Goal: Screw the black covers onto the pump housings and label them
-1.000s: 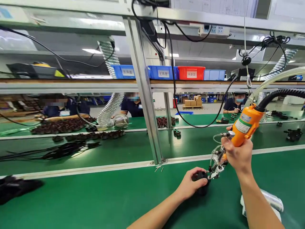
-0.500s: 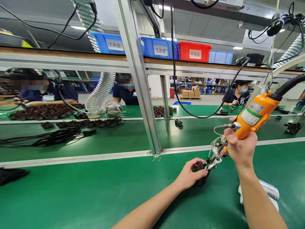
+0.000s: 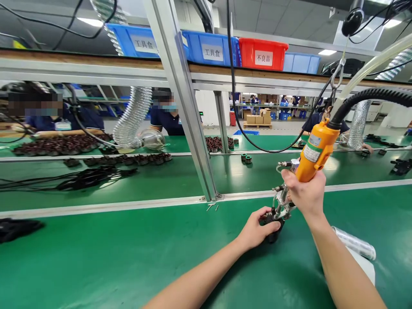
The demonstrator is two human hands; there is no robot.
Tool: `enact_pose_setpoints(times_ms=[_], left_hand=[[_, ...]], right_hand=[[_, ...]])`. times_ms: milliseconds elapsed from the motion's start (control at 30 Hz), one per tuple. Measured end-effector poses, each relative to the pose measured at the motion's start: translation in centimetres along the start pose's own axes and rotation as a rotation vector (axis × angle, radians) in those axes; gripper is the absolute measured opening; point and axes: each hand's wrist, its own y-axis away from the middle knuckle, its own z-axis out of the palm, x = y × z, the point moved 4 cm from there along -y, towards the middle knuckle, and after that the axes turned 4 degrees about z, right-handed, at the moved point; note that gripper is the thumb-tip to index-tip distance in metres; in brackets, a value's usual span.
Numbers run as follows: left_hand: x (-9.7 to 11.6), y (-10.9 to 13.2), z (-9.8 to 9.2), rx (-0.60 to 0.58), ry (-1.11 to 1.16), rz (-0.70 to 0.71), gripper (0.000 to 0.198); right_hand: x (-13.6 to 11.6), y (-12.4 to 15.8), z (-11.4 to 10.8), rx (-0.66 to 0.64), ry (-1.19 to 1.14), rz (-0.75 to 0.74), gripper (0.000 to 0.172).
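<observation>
My right hand is wrapped round an orange electric screwdriver, held tilted with its metal nose pointing down and left. A thick black hose runs from its top end. On the green bench, my left hand grips a small black part between thumb and fingers. The screwdriver's metal nose meets the top of this black part, beside my left fingertips. Its exact contact point is too small to make out.
Several small pins or screws lie near the metal post. A clear plastic roll rests by my right forearm. Black cables and rows of small wound parts lie beyond the rail. Co-workers sit opposite.
The screwdriver has swung more upright and shifted left with my right hand, its nose still at the black part. My left hand keeps its grip. The camera view has shifted slightly.
</observation>
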Motion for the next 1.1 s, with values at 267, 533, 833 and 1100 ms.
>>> enact_pose_setpoints(times_ms=[267,533,833,1100], left_hand=[[-1.1,1.2,-0.2,0.125,-0.069,0.030,0.035],[-1.9,1.7,0.2,-0.115,0.104,0.062,0.060],[-1.5,1.7,1.4,0.011,-0.011,0.072,0.052],[-0.8,1.4,1.5,0.013,0.028,0.036,0.050]], right_hand=[[0.3,-0.4,-0.7,0.050,-0.061,-0.003,0.049],[-2.5,-1.2,-4.8,0.217,-0.024,-0.183,0.045],[-2.3,-1.3,-3.8,0.137,-0.063,-0.085,0.038],[-2.0,-0.5,-2.3,0.078,-0.051,-0.069,0.039]])
